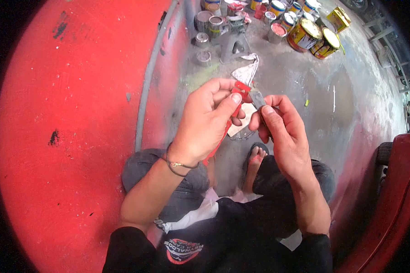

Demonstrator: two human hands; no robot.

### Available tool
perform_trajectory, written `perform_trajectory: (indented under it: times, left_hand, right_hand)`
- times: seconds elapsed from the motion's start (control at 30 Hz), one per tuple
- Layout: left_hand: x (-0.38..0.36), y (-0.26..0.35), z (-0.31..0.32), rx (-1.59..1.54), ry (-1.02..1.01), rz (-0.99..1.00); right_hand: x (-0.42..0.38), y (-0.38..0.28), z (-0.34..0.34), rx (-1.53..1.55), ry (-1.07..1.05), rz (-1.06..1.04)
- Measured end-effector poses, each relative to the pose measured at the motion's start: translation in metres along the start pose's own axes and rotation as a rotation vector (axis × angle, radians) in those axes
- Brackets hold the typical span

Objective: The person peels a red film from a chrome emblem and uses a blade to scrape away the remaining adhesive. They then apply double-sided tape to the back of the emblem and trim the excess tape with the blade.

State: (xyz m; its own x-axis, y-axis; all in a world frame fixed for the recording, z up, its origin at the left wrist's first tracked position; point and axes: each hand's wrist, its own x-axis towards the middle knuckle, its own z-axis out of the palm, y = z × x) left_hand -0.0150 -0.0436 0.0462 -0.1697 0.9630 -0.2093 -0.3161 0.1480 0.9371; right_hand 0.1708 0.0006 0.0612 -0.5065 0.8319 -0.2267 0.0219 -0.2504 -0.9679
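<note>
Both hands are raised together in front of my knees. My left hand (206,119) is closed on a long, thin red part (243,86), pinched between thumb and fingers. Its top end shows above the thumb, and its lower end runs down behind the wrist. In my right hand (286,136), thumb and fingers grip a flat grey blade (257,97) that looks like a small putty knife. The blade's tip is right at the red part's top end. Below the hands, a pale beige board (243,128) lies partly hidden, and a crumpled white rag (247,71) lies just beyond.
A red painted panel (73,136) fills the left side. Paint cans (305,34) and smaller tins (203,57) crowd the floor ahead. A grey stand-like object (234,43) is among them. At the right edge is a dark red curved body (392,204).
</note>
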Motion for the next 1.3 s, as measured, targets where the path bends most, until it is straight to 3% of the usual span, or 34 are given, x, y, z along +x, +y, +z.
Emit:
perform_trajectory:
  times: [0.03,0.23,0.73,1.03,1.3]
  left_hand:
    - [0.0,0.0,0.0,0.016,-0.019,0.009]
    - [0.003,-0.002,0.001,0.098,-0.004,-0.022]
    - [0.008,-0.012,-0.003,0.126,-0.043,0.042]
    - [0.009,-0.01,-0.003,0.084,-0.106,0.02]
    - [0.009,-0.012,0.0,0.025,-0.121,0.025]
  right_hand:
    - [0.001,0.005,0.004,0.092,0.004,0.016]
    - [0.005,0.007,-0.001,-0.017,0.007,0.092]
    - [0.003,0.017,-0.001,-0.044,0.025,-0.002]
    - [-0.002,0.017,-0.004,-0.255,0.092,-0.132]
    - [-0.004,0.017,-0.004,0.078,0.029,-0.006]
